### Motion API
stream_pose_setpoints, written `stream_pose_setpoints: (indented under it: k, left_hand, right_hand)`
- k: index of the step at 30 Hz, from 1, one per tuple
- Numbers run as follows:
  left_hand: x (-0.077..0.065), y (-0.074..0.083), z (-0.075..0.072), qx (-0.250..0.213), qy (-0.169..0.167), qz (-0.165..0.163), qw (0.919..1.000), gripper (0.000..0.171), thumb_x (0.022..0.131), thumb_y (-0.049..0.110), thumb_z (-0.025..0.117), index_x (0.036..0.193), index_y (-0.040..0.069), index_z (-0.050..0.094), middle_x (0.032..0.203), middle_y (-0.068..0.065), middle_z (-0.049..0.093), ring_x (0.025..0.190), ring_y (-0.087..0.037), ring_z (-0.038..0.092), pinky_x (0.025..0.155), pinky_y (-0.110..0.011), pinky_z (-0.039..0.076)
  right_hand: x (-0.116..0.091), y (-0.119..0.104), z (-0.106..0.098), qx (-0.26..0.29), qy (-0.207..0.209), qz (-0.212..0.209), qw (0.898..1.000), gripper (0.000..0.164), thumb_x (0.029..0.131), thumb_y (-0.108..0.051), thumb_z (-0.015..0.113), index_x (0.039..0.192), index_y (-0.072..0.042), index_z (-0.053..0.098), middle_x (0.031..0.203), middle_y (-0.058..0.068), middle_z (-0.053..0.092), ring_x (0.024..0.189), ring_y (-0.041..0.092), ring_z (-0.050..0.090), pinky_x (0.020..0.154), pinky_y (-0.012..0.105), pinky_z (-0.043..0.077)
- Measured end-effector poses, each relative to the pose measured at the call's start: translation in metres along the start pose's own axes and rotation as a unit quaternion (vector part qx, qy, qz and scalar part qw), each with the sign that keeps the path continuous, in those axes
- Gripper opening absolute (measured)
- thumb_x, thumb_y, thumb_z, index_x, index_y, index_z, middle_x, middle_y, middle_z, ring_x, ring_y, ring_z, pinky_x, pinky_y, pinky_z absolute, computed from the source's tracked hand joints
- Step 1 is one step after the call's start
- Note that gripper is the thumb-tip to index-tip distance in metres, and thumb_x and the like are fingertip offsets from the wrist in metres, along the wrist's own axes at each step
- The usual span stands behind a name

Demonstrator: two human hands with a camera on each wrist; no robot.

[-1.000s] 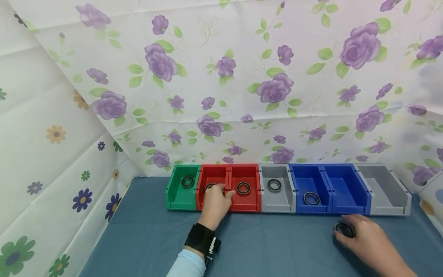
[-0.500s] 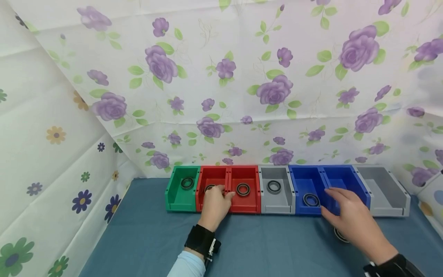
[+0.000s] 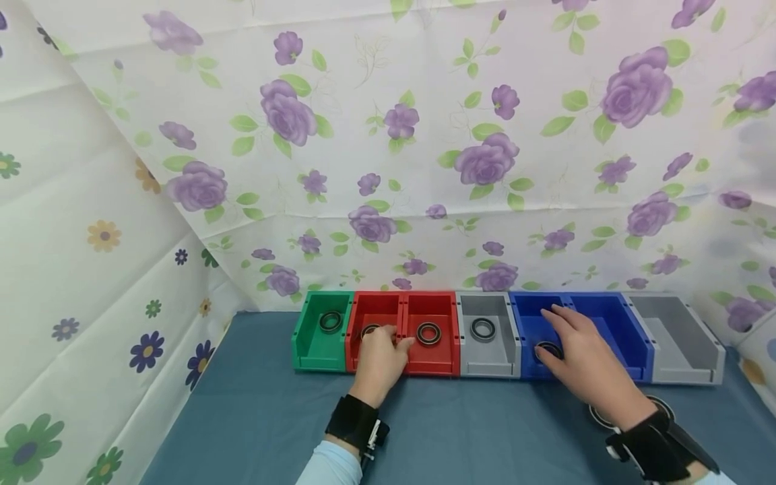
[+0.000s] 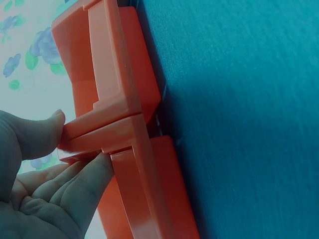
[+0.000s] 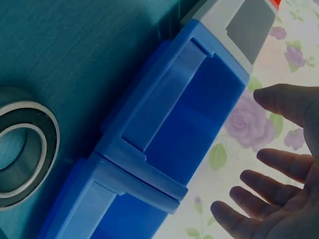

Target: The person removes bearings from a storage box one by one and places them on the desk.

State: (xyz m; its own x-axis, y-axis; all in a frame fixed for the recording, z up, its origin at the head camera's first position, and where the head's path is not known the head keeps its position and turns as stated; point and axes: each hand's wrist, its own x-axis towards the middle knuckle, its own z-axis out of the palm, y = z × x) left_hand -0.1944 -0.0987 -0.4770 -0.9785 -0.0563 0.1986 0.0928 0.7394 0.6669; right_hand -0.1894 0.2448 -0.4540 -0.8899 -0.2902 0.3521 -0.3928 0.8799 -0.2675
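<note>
My left hand (image 3: 379, 360) pinches the adjoining walls of two red bins, the left red bin (image 3: 382, 306) and the right red bin (image 3: 432, 364), with the thumb on one side and fingers on the other. A bearing (image 3: 428, 324) lies in the right red bin; another in the left one is partly hidden by that hand. Above the left blue bin (image 3: 527, 316) hovers my right hand (image 3: 588, 357), fingers spread and holding nothing. Its thumb covers part of a bearing (image 3: 548, 345) inside. On the cloth, a bearing (image 5: 52, 144) lies near the blue bins, mostly hidden under my right wrist in the head view.
The green bin (image 3: 321, 360) and the left grey bin (image 3: 490, 367) each hold a bearing. The right blue bin (image 3: 606, 323) and right grey bin (image 3: 679, 337) finish the row. Behind stands a floral sheet (image 3: 388, 168); blue cloth (image 3: 461, 431) covers the table.
My right hand has let go of the bearing on the cloth and moved up and left, over the left blue bin. My left hand keeps its place on the red bins.
</note>
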Motion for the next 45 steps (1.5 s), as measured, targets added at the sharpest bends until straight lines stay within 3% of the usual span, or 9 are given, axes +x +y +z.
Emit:
stream_pose_setpoints:
  k: [9, 21, 33, 41, 45]
  left_hand:
    - [0.002, -0.001, 0.0, 0.001, -0.001, 0.003, 1.0, 0.043, 0.087, 0.033, 0.066, 0.115, 0.0, 0.061, 0.058, 0.002, 0.047, 0.047, -0.009, 0.045, 0.044, -0.026, 0.037]
    - [0.003, -0.002, 0.0, -0.004, 0.0, 0.0, 1.0, 0.046, 0.087, 0.034, 0.065, 0.117, 0.0, 0.06, 0.066, 0.004, 0.052, 0.052, -0.008, 0.048, 0.046, -0.026, 0.039]
    - [0.001, -0.001, 0.001, 0.001, 0.0, -0.012, 0.9999, 0.046, 0.086, 0.033, 0.067, 0.118, 0.001, 0.061, 0.092, -0.007, 0.064, 0.061, -0.007, 0.051, 0.052, -0.021, 0.043]
    - [0.001, 0.001, 0.0, -0.002, 0.003, -0.016, 0.9999, 0.045, 0.085, 0.032, 0.068, 0.117, 0.0, 0.061, 0.083, -0.004, 0.061, 0.058, -0.008, 0.05, 0.049, -0.023, 0.042]
    - [0.0, 0.001, 0.001, -0.002, 0.003, -0.016, 0.9999, 0.045, 0.085, 0.032, 0.068, 0.117, 0.0, 0.061, 0.082, -0.003, 0.06, 0.058, -0.008, 0.05, 0.049, -0.023, 0.042]
  right_hand:
    - [0.01, 0.003, 0.01, 0.009, -0.054, 0.026, 0.998, 0.067, 0.081, -0.027, 0.071, 0.136, -0.002, 0.043, 0.136, 0.024, 0.037, 0.121, 0.043, 0.037, 0.089, 0.057, 0.037]
    - [0.019, 0.008, 0.024, 0.012, -0.093, 0.039, 0.995, 0.063, 0.081, -0.027, 0.07, 0.131, 0.003, 0.046, 0.132, 0.027, 0.04, 0.118, 0.043, 0.04, 0.089, 0.056, 0.037]
    - [0.024, -0.003, 0.03, 0.0, -0.142, 0.12, 0.983, 0.062, 0.076, -0.023, 0.073, 0.124, 0.009, 0.05, 0.122, 0.033, 0.047, 0.113, 0.048, 0.042, 0.086, 0.061, 0.037]
    - [0.028, 0.0, 0.036, 0.011, -0.146, 0.133, 0.98, 0.054, 0.075, -0.019, 0.071, 0.118, 0.01, 0.053, 0.112, 0.029, 0.054, 0.099, 0.04, 0.052, 0.078, 0.055, 0.044]
    - [0.029, 0.001, 0.039, 0.016, -0.156, 0.146, 0.977, 0.046, 0.074, -0.014, 0.069, 0.111, 0.01, 0.056, 0.101, 0.025, 0.057, 0.084, 0.032, 0.053, 0.069, 0.047, 0.047]
